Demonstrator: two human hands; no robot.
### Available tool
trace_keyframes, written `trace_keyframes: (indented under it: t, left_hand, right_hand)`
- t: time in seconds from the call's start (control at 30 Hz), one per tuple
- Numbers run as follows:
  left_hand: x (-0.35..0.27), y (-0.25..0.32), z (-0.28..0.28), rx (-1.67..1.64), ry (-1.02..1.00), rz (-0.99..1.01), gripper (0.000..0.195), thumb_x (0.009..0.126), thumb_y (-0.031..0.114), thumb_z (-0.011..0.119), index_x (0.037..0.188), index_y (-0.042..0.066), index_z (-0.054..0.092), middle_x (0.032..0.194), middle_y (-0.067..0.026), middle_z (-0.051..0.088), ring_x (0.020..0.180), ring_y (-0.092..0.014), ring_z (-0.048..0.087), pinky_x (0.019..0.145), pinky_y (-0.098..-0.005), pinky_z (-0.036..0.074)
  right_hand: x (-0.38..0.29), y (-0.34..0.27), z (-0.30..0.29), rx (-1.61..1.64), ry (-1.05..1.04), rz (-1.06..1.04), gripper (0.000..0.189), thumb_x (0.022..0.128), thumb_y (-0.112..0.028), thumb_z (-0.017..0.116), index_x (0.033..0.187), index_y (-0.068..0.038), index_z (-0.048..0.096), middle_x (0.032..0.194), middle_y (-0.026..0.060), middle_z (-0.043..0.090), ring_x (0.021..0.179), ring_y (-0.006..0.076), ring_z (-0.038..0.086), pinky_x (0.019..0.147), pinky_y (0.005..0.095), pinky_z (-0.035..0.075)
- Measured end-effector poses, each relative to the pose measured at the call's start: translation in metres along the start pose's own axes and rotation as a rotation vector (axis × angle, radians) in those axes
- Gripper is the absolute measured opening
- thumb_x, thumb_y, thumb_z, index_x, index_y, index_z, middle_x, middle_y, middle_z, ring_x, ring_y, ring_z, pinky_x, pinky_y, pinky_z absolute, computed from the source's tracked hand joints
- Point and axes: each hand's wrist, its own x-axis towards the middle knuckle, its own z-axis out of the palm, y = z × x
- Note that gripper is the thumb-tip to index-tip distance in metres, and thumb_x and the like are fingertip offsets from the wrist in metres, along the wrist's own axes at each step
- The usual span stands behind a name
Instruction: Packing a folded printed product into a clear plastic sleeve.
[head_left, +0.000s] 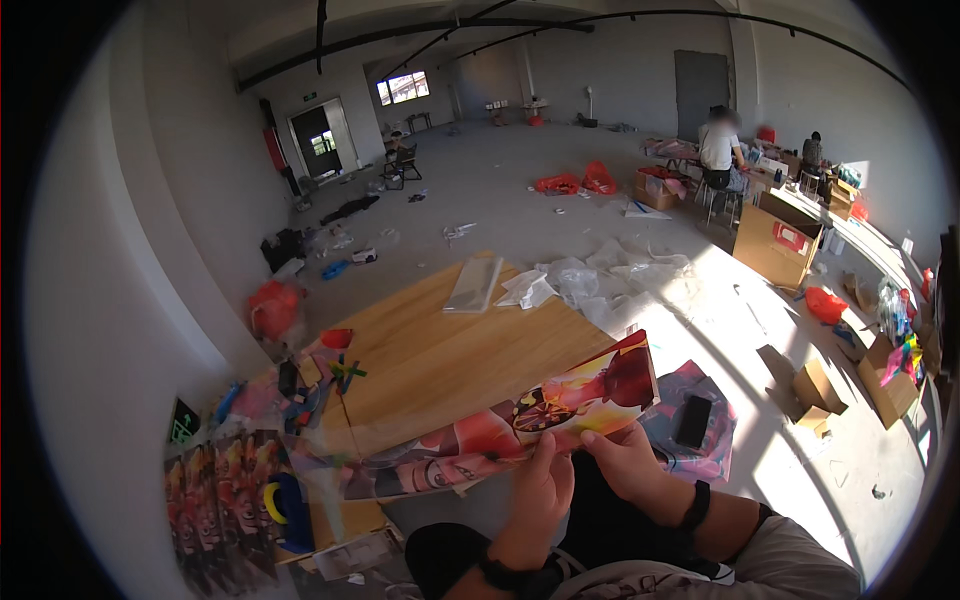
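Observation:
A long printed sheet (480, 442) with colourful cartoon artwork stretches over the near edge of a wooden table (450, 360). Both hands grip its near edge, close together and toward its right end. My left hand (541, 484) has its thumb on the print, and my right hand (626, 457) pinches it just to the right. The fingers behind the sheet are hidden. The sheet's left end looks glossy and partly see-through. At the lower left, several similar printed pieces (221, 502) hang or lie side by side, next to a blue tape dispenser (295, 514) with a yellow ring.
A clear plastic sleeve (473, 285) and crumpled white paper (526, 289) lie at the table's far end. A black phone (693, 421) rests on a printed packet at right. Plastic film and cardboard boxes (776, 240) litter the floor. A person (720, 154) sits at a table far right.

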Motion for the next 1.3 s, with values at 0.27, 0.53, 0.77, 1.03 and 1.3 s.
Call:
trace_keyframes:
  t: [0.27,0.53,0.77,1.03,1.3]
  left_hand:
    - [-0.021,0.003,0.012,1.057,-0.437,-0.079,0.059,0.096,0.020,0.072,0.150,0.015,0.048,0.139,-0.0011,0.062,0.124,-0.014,0.057,0.097,-0.0297,0.044]
    - [-0.006,0.140,0.095,1.176,-0.274,0.455,0.043,0.088,0.010,0.077,0.129,0.003,0.065,0.105,-0.0048,0.068,0.085,-0.013,0.060,0.078,-0.0290,0.048]
    - [0.040,0.177,0.112,1.295,-0.171,0.464,0.049,0.079,0.012,0.085,0.122,0.001,0.064,0.111,-0.0059,0.069,0.096,-0.014,0.064,0.087,-0.0306,0.048]
    - [0.036,0.203,0.102,1.597,-0.211,0.246,0.031,0.084,-0.002,0.080,0.112,-0.001,0.067,0.099,-0.0054,0.071,0.093,-0.012,0.066,0.085,-0.0282,0.052]
    - [0.036,0.216,0.144,1.900,-0.395,0.179,0.039,0.082,0.006,0.082,0.118,0.001,0.068,0.105,-0.0134,0.071,0.095,-0.020,0.069,0.087,-0.0318,0.053]
  right_hand:
    - [0.044,-0.060,0.006,-0.297,0.013,-0.235,0.019,0.099,-0.009,0.068,0.116,-0.001,0.068,0.107,0.0023,0.073,0.096,0.0083,0.065,0.086,0.0278,0.052]
    - [0.055,-0.114,0.034,-0.415,-0.310,-0.199,0.023,0.097,-0.006,0.069,0.120,-0.001,0.068,0.107,0.0008,0.072,0.097,0.0074,0.065,0.086,0.0263,0.053]
    - [0.050,-0.099,0.054,-0.758,-0.470,-0.220,0.024,0.090,-0.010,0.076,0.112,0.000,0.071,0.089,0.0039,0.073,0.076,0.0069,0.067,0.070,0.0261,0.056]
    - [0.054,-0.088,0.045,-0.784,-0.544,-0.161,0.016,0.093,-0.012,0.074,0.104,-0.003,0.069,0.080,0.0024,0.068,0.068,0.0058,0.060,0.064,0.0266,0.050]
    - [0.055,-0.079,0.046,-0.822,-0.576,-0.201,0.017,0.096,-0.013,0.070,0.089,0.000,0.060,0.073,0.0058,0.061,0.067,0.0090,0.058,0.065,0.0283,0.051]
